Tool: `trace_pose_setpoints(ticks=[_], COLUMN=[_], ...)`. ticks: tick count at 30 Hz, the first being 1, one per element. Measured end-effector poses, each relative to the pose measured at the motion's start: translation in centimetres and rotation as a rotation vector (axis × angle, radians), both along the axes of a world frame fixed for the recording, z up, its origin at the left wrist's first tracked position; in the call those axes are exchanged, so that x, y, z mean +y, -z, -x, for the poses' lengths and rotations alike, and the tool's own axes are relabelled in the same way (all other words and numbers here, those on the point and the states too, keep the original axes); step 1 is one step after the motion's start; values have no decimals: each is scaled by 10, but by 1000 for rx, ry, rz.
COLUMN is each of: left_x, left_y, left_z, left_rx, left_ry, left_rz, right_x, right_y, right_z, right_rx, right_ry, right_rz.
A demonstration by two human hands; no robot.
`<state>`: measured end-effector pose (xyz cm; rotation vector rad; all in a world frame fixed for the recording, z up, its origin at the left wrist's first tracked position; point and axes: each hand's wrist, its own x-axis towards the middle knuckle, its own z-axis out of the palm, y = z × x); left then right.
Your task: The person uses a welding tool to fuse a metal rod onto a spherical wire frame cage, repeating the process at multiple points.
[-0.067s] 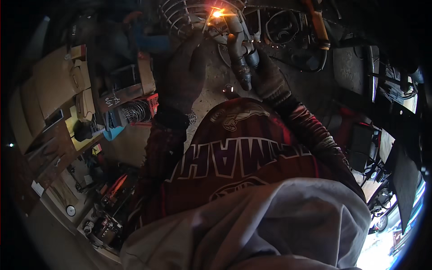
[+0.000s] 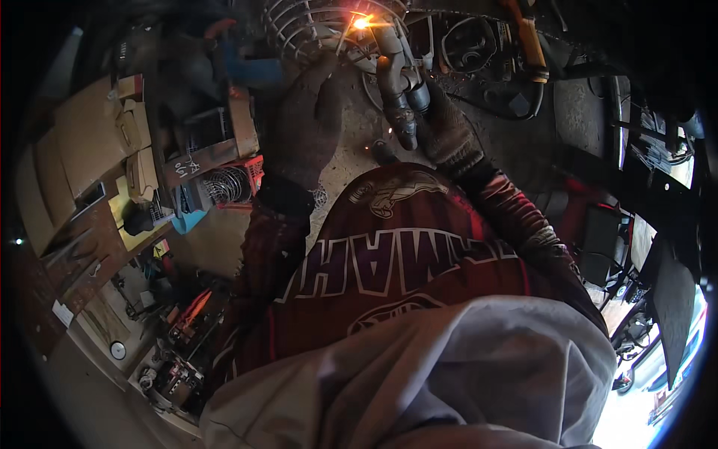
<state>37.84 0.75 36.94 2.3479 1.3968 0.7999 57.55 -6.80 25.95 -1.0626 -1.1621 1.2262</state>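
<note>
A round metal wire frame (image 2: 288,28) with curved bars lies at the top, and an orange welding glow (image 2: 362,23) burns on it. My right hand (image 2: 452,138), in a knitted work glove, is closed around a welding torch (image 2: 396,93), whose grey nozzle points up at the glow. Opposite it, my left hand (image 2: 303,123) is gloved and in deep shadow. Its fingers reach up to the frame's near edge and look pinched on it, left of the glow; the fingertips are hard to make out. Small sparks show below the torch.
Cardboard boxes (image 2: 86,138), a red crate (image 2: 254,173) and a wire coil (image 2: 224,185) stand at the left. A wooden-handled tool (image 2: 529,41) and a dark cable loop (image 2: 535,105) lie at upper right. A grey cloth (image 2: 479,359) covers my front.
The sparks below the torch have shifted. Both hands, the torch and the frame stay practically where they were.
</note>
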Motion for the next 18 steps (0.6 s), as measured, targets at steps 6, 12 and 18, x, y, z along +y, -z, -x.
trace_pose_setpoints(ticks=[6, 12, 18], left_x=[-5, -5, -6], left_y=[0, -1, -5], left_z=[-7, -7, -5], left_rx=[-64, -25, 74], left_ry=[61, 48, 28], left_rz=[16, 25, -37], right_x=[-2, -4, 3], right_y=[11, 7, -19], right_z=[-5, -4, -3], right_rx=[-10, 75, -302], right_ry=[-13, -7, 79], right_rz=[24, 103, -85])
